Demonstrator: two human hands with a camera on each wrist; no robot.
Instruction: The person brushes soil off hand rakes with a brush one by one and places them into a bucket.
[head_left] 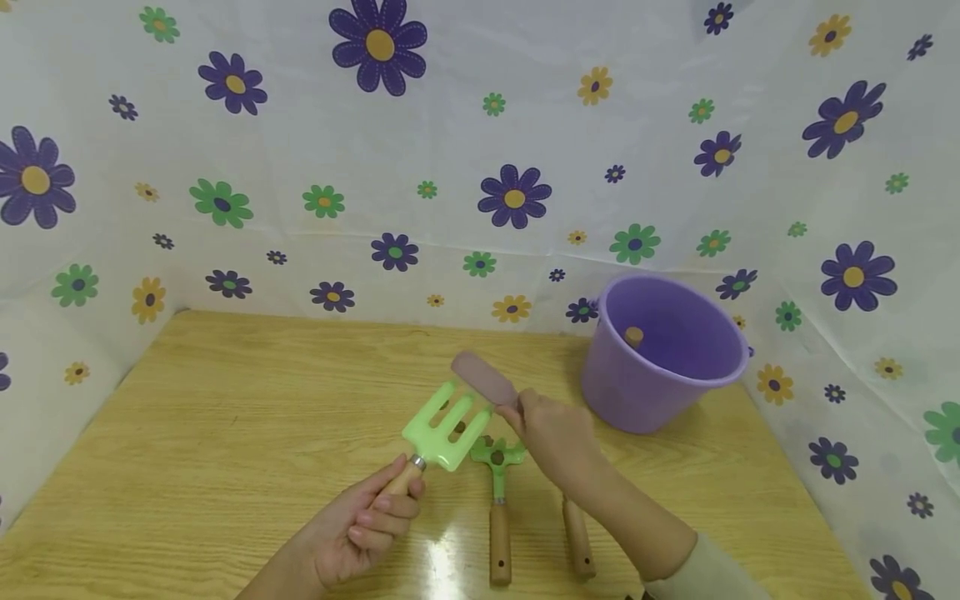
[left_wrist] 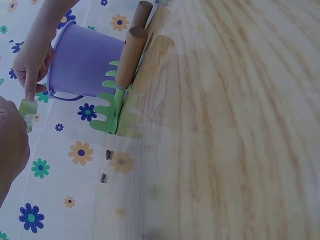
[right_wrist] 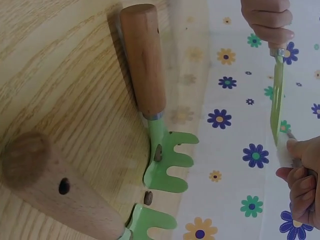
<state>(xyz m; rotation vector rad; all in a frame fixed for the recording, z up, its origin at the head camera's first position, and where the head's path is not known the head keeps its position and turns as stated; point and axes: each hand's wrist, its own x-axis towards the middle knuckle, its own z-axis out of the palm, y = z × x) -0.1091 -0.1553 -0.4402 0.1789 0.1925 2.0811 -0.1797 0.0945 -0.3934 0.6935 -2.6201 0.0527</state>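
Flower-printed sheeting (head_left: 450,142) backs the bench (head_left: 225,433). Above it, the left hand (head_left: 378,521) grips the green fork (head_left: 437,444) by its handle, tines directed forward-right. The right hand (head_left: 558,437) (nearer the tines) grips a pinkish-grey flat tool (head_left: 483,379), angled forward-left just beside the tine tips, so both long axes run crosswise.

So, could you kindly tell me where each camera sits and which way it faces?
Head: worn on the head, facing forward and down at the table; left hand with green fork, right hand with flat pinkish object, and forearms show.
Left wrist: on that wrist, looking low across the table towards the purple bucket, image sideways; both hands show.
Right wrist: on that wrist, looking low across the table past a green-headed rake, image sideways; both hands show.
Shared: both wrist views show that rake.
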